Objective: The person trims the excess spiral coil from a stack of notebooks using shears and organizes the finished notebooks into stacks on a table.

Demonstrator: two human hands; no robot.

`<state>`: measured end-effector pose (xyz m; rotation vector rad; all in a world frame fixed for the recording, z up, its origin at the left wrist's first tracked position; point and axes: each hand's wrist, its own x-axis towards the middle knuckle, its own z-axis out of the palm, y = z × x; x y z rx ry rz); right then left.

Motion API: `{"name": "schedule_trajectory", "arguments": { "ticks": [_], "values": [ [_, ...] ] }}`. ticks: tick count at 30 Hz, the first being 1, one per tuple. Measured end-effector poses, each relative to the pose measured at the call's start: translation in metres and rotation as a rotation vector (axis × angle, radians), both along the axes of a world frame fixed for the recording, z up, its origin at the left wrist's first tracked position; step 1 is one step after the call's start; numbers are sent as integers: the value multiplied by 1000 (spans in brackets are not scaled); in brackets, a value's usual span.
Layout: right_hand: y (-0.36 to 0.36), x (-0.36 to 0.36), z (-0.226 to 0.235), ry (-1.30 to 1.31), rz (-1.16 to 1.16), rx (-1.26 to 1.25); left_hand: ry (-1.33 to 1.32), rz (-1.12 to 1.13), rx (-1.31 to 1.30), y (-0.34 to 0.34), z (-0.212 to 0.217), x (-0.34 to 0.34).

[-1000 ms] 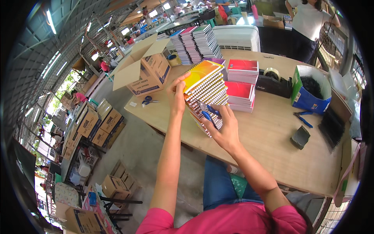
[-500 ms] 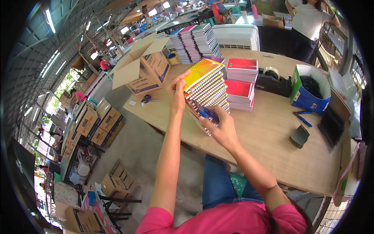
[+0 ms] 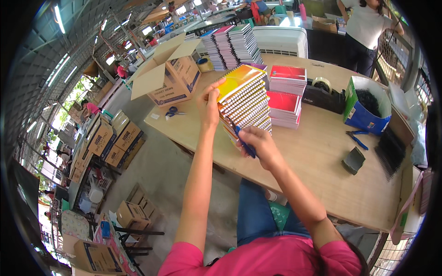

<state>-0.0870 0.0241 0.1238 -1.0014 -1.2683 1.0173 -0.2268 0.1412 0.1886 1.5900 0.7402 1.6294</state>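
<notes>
An open brown cardboard box (image 3: 172,76) with a dark blue label panel stands at the desk's (image 3: 322,170) far left corner, blue-handled scissors (image 3: 173,112) just before it. Near the front edge, the left hand (image 3: 210,108) lies flat against the side of a tilted stack of spiral notebooks (image 3: 244,99), while the right hand (image 3: 258,141) pinches a blue tool (image 3: 243,141) at its base. Red-covered notebook piles (image 3: 286,89) sit just right; a blue-green carton (image 3: 366,103) stands toward the right edge.

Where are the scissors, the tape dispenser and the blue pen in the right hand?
scissors (image 3: 174,112), head view, on the blue handles.
tape dispenser (image 3: 323,93), head view, on its black body under the roll.
blue pen (image 3: 244,143), head view, on the barrel beside the right hand (image 3: 258,141).
</notes>
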Motion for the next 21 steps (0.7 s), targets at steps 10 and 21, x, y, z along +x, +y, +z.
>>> {"name": "schedule_trajectory", "arguments": {
  "ticks": [10, 21],
  "values": [
    [-8, -1, -6, -445, -365, 412, -6, 24, 18, 1, 0, 2],
    [-13, 6, -16, -343, -313, 362, 41, 20, 11, 5, -4, -6]
  ]
}}
